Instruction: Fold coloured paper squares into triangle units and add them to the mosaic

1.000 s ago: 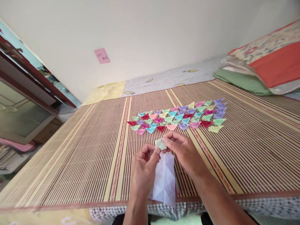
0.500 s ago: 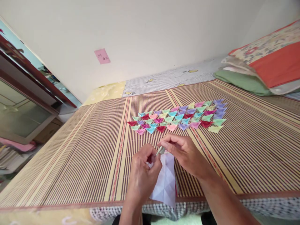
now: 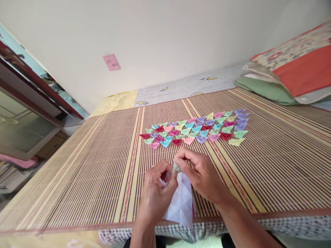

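Note:
Between both hands is a small piece of folded pale green paper (image 3: 176,167). My left hand (image 3: 160,182) is closed, pinching its lower left end between thumb and forefinger. From the upper right, my right hand (image 3: 198,168) pinches the same paper, fingers bent. Beneath the hands lies a creased white sheet of paper (image 3: 181,203), its lower end hanging over the mat's front edge; coloured edges peek out along its right side. Beyond my hands, several rows of small folded paper pieces (image 3: 186,131) in green, red, blue, pink, purple and yellow lie on the mat.
A striped bamboo mat (image 3: 90,172) covers the bed. Folded bedding and a red floral pillow (image 3: 305,69) are piled at the back right. A pink note (image 3: 111,62) is stuck on the white wall (image 3: 168,38). A glass-fronted cabinet (image 3: 23,127) stands at left.
My right hand's fingertips have closed down onto the pale green paper, which now shows a broader face. My left hand keeps its pinch. The view has shifted very slightly.

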Tool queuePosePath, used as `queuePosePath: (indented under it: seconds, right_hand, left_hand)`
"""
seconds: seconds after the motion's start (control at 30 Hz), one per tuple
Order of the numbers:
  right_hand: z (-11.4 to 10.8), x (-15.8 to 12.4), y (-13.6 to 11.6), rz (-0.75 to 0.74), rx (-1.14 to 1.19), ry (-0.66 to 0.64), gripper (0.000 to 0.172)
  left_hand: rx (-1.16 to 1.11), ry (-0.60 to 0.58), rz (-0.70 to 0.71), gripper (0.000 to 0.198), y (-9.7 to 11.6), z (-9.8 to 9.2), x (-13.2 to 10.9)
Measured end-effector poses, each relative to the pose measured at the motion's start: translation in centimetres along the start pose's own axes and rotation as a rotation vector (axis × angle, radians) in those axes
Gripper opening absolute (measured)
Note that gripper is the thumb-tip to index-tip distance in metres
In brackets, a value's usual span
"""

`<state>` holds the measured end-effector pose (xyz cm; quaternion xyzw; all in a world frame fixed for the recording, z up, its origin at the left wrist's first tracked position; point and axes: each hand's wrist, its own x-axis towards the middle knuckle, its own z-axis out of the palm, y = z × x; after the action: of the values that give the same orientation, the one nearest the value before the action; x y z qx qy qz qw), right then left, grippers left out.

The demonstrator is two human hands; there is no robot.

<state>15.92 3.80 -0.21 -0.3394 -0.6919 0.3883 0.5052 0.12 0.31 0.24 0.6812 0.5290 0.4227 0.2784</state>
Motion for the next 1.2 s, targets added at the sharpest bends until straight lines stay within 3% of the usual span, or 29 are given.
queuePosePath:
  seconds: [0.1,0.3,0.47,0.7,0.83,0.97,1.1,1.2]
  right_hand:
    - [0.6,-0.1,-0.1,-0.035,-0.028,0.061,0.022]
    - [0.3,-0.1,-0.3,-0.003,0.015,-0.016,0.024]
    - [0.2,0.0,0.1,0.083,0.045,-0.003,0.028]
    - [0.5,0.1,1.2,0.294,0.444,-0.043,0.030]
    - [0.6,0.1,1.0,0.291,0.383,0.044,0.036]
    - [0.4,0.2,1.0,0.307,0.361,0.002,0.037]
    - [0.4,0.3,1.3,0.342,0.407,-0.065,0.036]
    - [0.6,0.3,1.4,0.382,0.487,-0.010,0.031]
  left_hand:
    - [-0.037,0.021,-0.030,0.029,-0.1,0.1,0.0]
    - [-0.087,0.016,-0.059,0.032,-0.3,0.1,-0.1]
    - [-0.240,-0.008,-0.075,0.030,-1.3,0.5,-0.1]
    - [-0.596,0.107,-0.225,0.031,-1.6,1.1,0.2]
    - [-0.562,0.084,-0.225,0.028,-1.2,1.5,0.2]
    - [-0.525,0.198,-0.081,0.017,-1.3,0.8,0.0]
    - [-0.380,0.039,-0.012,0.014,-1.7,-0.3,0.0]
    - [-0.421,0.047,-0.028,0.011,-1.8,-0.5,0.1]
